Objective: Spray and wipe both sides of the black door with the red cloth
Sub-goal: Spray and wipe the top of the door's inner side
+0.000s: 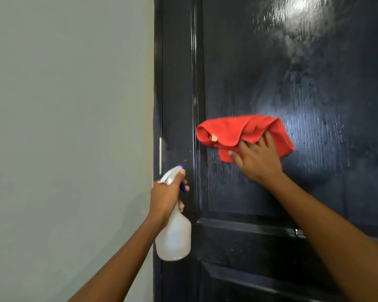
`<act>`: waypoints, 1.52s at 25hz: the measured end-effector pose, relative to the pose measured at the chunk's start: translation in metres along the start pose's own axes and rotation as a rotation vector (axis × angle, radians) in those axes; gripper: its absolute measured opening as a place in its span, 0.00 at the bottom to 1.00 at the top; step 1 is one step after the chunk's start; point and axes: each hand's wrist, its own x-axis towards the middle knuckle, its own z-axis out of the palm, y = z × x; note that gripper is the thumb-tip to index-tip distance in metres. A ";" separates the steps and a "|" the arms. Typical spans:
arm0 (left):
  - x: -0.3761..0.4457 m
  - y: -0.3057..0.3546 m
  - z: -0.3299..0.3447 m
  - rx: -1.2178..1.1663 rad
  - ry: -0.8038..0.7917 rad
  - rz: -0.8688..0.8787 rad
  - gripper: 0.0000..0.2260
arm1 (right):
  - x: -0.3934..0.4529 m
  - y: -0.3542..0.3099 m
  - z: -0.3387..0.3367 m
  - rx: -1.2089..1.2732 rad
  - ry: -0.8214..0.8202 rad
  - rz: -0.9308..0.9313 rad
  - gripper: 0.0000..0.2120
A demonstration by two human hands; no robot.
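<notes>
Glossy wet black door (260, 73), soft red cloth (234, 131), translucent plastic bottle (175, 236).

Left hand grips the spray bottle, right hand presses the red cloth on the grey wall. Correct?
One error: the head view shows the right hand pressing the cloth on the black door, not on the wall beside it. The left hand does grip the bottle.

Soft, moderate indoor light. A bright white glare patch sits high on the glossy black door (260, 73), with a paler bluish sheen just right of the red cloth (238, 131). The grey wall (63, 127) is evenly lit. Detail is slightly soft throughout.
</notes>
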 end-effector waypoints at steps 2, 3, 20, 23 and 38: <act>0.010 0.019 0.000 0.023 0.006 -0.006 0.16 | 0.034 -0.003 -0.008 0.001 -0.095 -0.027 0.30; 0.016 0.027 -0.001 0.042 0.015 -0.012 0.17 | 0.052 -0.004 -0.012 -0.013 -0.116 -0.053 0.33; 0.029 0.028 0.007 -0.005 -0.080 -0.026 0.17 | 0.101 0.000 -0.012 -0.060 -0.201 -0.076 0.47; 0.024 0.028 0.004 -0.021 -0.095 -0.022 0.16 | 0.102 0.001 -0.015 -0.058 -0.220 -0.107 0.39; -0.024 0.039 -0.006 0.008 -0.178 0.018 0.11 | -0.008 0.001 -0.086 0.243 -0.564 -0.027 0.25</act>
